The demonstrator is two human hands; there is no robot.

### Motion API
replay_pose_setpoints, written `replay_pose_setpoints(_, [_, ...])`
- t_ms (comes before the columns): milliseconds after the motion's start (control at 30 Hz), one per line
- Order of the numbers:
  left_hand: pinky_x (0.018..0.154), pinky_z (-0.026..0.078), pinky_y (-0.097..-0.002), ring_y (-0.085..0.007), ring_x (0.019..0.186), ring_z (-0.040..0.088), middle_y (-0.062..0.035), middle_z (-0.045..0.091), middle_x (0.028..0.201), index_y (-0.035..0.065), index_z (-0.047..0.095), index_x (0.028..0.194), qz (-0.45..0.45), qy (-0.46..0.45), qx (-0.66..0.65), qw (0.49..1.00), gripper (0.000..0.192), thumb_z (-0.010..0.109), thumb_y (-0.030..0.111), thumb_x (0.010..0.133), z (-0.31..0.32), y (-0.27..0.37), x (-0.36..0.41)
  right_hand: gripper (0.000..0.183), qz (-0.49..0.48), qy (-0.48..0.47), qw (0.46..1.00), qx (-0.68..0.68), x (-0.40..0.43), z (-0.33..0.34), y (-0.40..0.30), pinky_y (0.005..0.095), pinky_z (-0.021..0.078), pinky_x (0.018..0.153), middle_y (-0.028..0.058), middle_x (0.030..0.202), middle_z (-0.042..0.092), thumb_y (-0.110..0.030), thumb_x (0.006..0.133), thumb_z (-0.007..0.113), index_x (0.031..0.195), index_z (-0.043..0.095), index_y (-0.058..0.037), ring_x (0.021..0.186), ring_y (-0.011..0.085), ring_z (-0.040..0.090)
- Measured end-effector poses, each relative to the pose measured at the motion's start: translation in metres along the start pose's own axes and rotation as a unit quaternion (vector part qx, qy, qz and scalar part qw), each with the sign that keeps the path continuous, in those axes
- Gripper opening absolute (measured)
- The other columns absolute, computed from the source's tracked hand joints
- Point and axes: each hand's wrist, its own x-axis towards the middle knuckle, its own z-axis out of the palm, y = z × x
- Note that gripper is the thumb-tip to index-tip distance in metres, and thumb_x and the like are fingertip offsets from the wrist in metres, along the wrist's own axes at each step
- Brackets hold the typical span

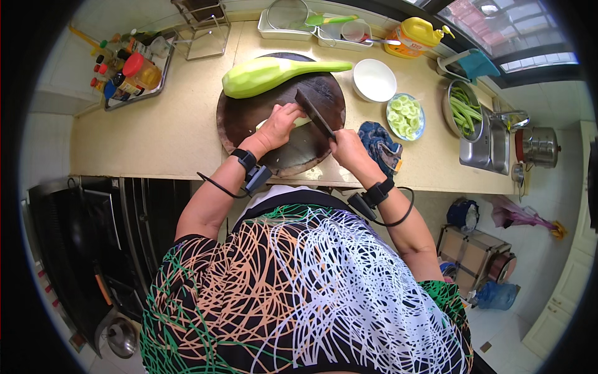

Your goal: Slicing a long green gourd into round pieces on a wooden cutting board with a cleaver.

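On a round dark wooden chopping board [243, 114], my left hand [279, 125] presses down a pale peeled vegetable piece [301, 122], which my fingers partly cover. My right hand [348, 148] grips the handle of a cleaver [314, 112], whose dark blade stands beside my left fingertips, at the piece's right end. A long peeled light-green gourd [261, 77] lies across the far part of the board, its thin neck reaching past the right edge. Small pale bits are scattered near my left hand.
Right of the board are a white bowl [374, 80], a plate of sliced green vegetable [405, 117], a crumpled blue cloth [379, 146] and a metal bowl of green pods [462, 111] by the sink [496, 145]. A tray of condiment bottles [135, 96] stands left.
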Motion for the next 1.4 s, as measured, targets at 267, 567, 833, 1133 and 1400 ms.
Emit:
replay_pose_setpoints(267, [0.087,0.036,-0.0362,-0.0245,0.11,0.052,-0.0085,0.057,0.114,0.0077,0.059,0.107,0.015,-0.009,0.019,1.0,0.044,0.053,-0.01,0.068,-0.006,0.005,-0.002,0.017,-0.003,0.009,1.0,0.003,0.007,0.012,0.008,0.0487,0.0495,0.073,0.029,0.076,0.061,-0.009,0.081,0.058,0.077,0.064,0.0063,0.077,0.0444,0.061])
replay_pose_setpoints(567, [0.088,0.036,-0.0362,-0.0242,0.113,0.051,-0.0075,0.056,0.113,0.0079,0.059,0.107,-0.006,-0.013,0.005,1.0,0.043,0.054,-0.011,0.068,-0.008,0.005,-0.001,0.016,0.006,0.004,1.0,0.017,0.003,0.005,0.002,0.0478,0.05,0.074,0.0293,0.075,0.061,-0.008,0.08,0.059,0.081,0.065,0.0062,0.077,0.0443,0.062])
replay_pose_setpoints(833, [0.088,0.037,-0.0375,-0.0261,0.112,0.051,-0.0084,0.056,0.113,0.0078,0.058,0.105,-0.004,-0.031,-0.016,0.999,0.042,0.056,-0.011,0.068,-0.011,0.004,-0.002,0.017,0.018,-0.01,1.0,0.003,0.006,0.009,0.005,0.047,0.0507,0.072,0.0294,0.076,0.061,-0.01,0.081,0.059,0.08,0.066,0.0061,0.076,0.0435,0.062])
replay_pose_setpoints(1133, [0.089,0.038,-0.0372,-0.0264,0.11,0.052,-0.0085,0.057,0.112,0.0074,0.059,0.105,-0.002,-0.018,-0.014,1.0,0.04,0.054,-0.01,0.069,-0.012,0.005,-0.002,0.016,0.008,-0.01,1.0,-0.002,0.01,0.015,0.004,0.0477,0.05,0.073,0.0289,0.078,0.062,-0.008,0.08,0.06,0.079,0.066,0.0062,0.077,0.0438,0.062])
replay_pose_setpoints(1400, [0.09,0.036,-0.036,-0.0248,0.112,0.052,-0.0082,0.057,0.115,0.0077,0.059,0.109,-0.015,-0.017,0.019,1.0,0.043,0.054,-0.01,0.07,-0.011,0.006,-0.011,0.015,-0.011,-0.004,1.0,-0.001,0.005,0.003,-0.005,0.0486,0.0495,0.072,0.0284,0.076,0.061,-0.007,0.079,0.06,0.076,0.065,0.0064,0.075,0.044,0.061])
